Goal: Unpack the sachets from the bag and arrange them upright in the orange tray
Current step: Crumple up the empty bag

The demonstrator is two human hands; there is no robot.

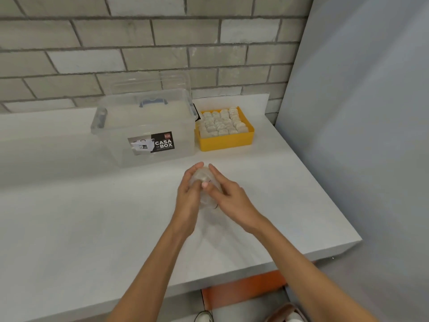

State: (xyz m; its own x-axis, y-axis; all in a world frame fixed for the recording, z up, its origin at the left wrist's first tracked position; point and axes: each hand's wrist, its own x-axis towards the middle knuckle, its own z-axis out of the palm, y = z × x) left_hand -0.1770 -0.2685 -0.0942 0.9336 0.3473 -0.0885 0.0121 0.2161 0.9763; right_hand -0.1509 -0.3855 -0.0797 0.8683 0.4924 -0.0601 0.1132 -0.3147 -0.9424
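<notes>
- One view: head cam, worn by the person, facing forward and down over the counter (92, 228).
- Wide-angle lens: courses of the brick wall (139, 43) bow, and the counter's edges bend toward the frame sides.
- Both forearms enter from the bottom edge. Left hand (188, 196) and right hand (234, 201) hold the bag (206, 198) near frame centre, close to the lens.
- Box (144, 135) and tray (226, 138) sit farther off, above centre, by the wall.
- Wall fills the upper part. A grey panel (359, 112) takes the right side.
- The bottom edge looks down past the counter's near edge to floor (243, 289) and a shoe (204, 318).
</notes>
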